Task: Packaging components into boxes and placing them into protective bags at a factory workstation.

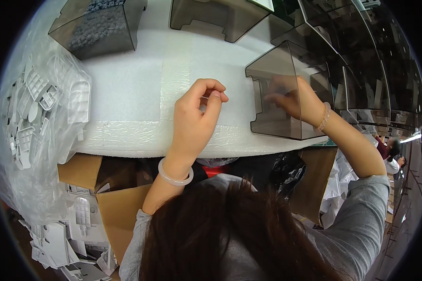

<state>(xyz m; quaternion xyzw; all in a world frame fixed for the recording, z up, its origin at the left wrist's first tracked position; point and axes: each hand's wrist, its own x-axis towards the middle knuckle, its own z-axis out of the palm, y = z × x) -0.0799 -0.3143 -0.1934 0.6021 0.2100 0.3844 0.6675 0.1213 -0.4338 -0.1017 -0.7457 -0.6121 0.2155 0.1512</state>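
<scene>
From my end I see 2 bare hands over the white-covered counter point(126, 96). The left hand point(199, 105) hangs above its near middle, loosely curled, the thumb tip close to the bent fingers; I cannot tell whether anything small sits between them. The right hand point(286, 96) shows through the smoky wall of a see-through bin point(276, 122) at the near right. Its fingers are half bent with a gap to the thumb, but the tinted plastic keeps me from telling if it has hold of something. A 2nd bin point(215, 21) stands at the far middle, and a 3rd, with small grey pieces point(101, 30), at the far left. White plastic parts point(38, 89) fill a clear bag point(47, 180) on the left.
</scene>
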